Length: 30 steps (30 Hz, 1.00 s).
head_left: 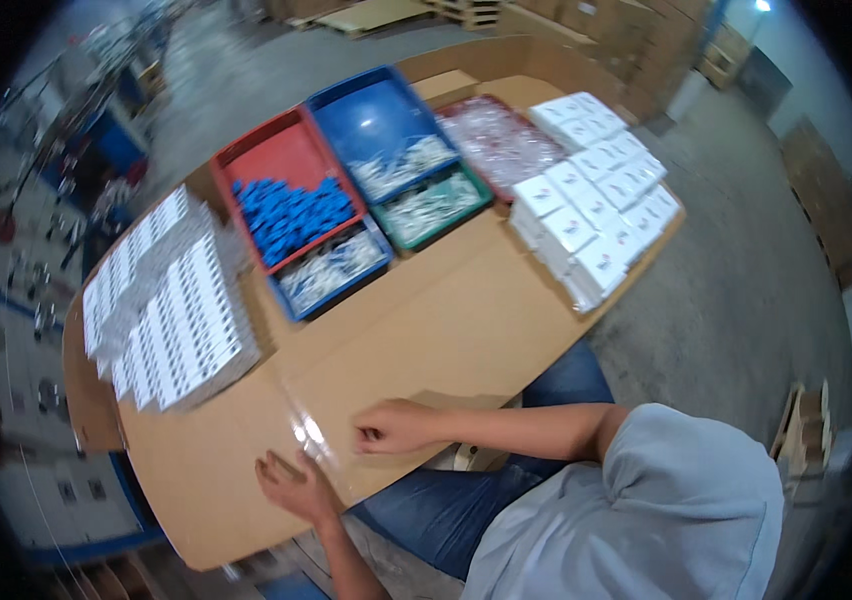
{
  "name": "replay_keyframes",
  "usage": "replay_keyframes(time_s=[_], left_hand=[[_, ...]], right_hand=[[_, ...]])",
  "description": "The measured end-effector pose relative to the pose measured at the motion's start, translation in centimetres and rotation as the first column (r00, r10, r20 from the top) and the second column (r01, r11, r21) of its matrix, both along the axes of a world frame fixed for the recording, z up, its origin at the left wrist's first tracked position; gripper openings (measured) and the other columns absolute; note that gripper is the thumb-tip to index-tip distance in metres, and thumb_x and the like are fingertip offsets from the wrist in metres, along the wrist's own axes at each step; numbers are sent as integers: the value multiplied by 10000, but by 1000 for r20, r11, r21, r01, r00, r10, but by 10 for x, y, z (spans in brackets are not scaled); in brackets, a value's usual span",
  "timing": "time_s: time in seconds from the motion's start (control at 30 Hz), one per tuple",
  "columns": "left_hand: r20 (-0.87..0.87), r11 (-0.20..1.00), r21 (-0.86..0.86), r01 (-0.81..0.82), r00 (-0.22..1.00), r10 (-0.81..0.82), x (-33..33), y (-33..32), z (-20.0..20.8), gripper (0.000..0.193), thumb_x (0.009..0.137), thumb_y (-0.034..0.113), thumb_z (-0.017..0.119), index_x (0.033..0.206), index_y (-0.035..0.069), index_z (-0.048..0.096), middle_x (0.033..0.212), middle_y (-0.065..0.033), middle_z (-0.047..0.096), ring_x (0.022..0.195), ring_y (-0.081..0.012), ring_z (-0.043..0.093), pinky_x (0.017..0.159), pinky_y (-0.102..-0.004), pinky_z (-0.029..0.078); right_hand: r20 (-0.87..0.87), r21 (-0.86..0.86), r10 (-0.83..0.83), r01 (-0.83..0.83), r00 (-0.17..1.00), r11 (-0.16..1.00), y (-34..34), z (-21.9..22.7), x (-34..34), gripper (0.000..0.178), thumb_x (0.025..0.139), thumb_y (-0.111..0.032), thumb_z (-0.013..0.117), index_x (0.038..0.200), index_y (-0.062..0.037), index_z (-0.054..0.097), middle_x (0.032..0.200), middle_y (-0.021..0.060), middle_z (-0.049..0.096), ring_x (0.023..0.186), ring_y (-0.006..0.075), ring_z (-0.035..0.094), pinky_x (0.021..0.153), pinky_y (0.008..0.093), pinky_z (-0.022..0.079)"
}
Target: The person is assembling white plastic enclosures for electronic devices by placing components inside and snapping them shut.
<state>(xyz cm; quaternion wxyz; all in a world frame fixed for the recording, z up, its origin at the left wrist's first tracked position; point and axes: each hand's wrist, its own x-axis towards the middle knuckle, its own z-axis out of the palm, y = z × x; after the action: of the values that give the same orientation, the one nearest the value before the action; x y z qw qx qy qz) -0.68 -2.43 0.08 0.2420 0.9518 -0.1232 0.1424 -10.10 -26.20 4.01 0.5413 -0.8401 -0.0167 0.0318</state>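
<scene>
My left hand (296,487) rests at the near edge of the cardboard-covered table (416,330), its fingers apart and nothing visible in them. Just to its right, my right hand (394,427) is over the table with its fingers curled into a loose fist. Whatever that fist holds, if anything, is hidden. A shiny streak, perhaps clear tape (308,430), runs along the tabletop between the two hands. No loose item lies right beside either hand.
Stacked white boxes stand left (191,320) and right (596,215). Between them, a red tray holds blue pieces (291,215); blue trays (366,120) and a green tray (436,205) hold whitish bagged parts. Clear plastic packets (501,140) fill a dark red tray. A cardboard wall (546,55) borders the far side.
</scene>
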Motion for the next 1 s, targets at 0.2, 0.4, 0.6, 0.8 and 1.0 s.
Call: replay_keyframes(time_s=[0.2,0.4,0.6,0.8,1.0], left_hand=[[86,998,52,42,995,-46,-3,14,-19,575,937,340,722,1365,-23,595,1453,-259,521,1360,-404,488,1136,-512,383],[246,997,69,26,968,-42,-7,20,-17,392,1022,269,597,1295,-11,610,1348,-202,583,1211,-410,594,1026,-533,449],[288,938,298,-175,954,86,-28,6,-1,372,1029,351,554,1280,80,600,1267,-111,630,1137,-344,606,955,-498,443],[144,971,87,-224,967,211,-36,-8,-8,367,1040,336,540,1289,72,598,1268,-124,630,1152,-367,599,962,-509,438],[284,991,-126,-37,956,72,-75,-37,-10,296,1026,190,567,1262,14,596,1275,-158,636,1184,-381,589,995,-502,446]], right_hand=[[131,-52,-420,429,898,902,-142,28,-164,186,941,-254,689,1006,-81,709,877,80,741,761,237,714,711,383,555],[507,-211,-839,972,196,100,-346,76,-262,228,920,-163,678,1134,-102,729,1028,134,727,1009,310,690,895,413,540],[517,-419,-856,878,21,-232,-512,57,-315,386,924,-293,718,1208,-32,693,1333,197,594,1269,377,520,1052,506,451],[247,-750,-952,658,183,-68,-543,43,-321,697,903,-526,730,1328,18,631,1496,248,469,1479,413,316,1186,519,327],[215,-375,-977,922,-12,-94,-548,56,-332,656,802,-412,874,1228,17,618,1322,209,631,1287,348,565,1064,454,466]])
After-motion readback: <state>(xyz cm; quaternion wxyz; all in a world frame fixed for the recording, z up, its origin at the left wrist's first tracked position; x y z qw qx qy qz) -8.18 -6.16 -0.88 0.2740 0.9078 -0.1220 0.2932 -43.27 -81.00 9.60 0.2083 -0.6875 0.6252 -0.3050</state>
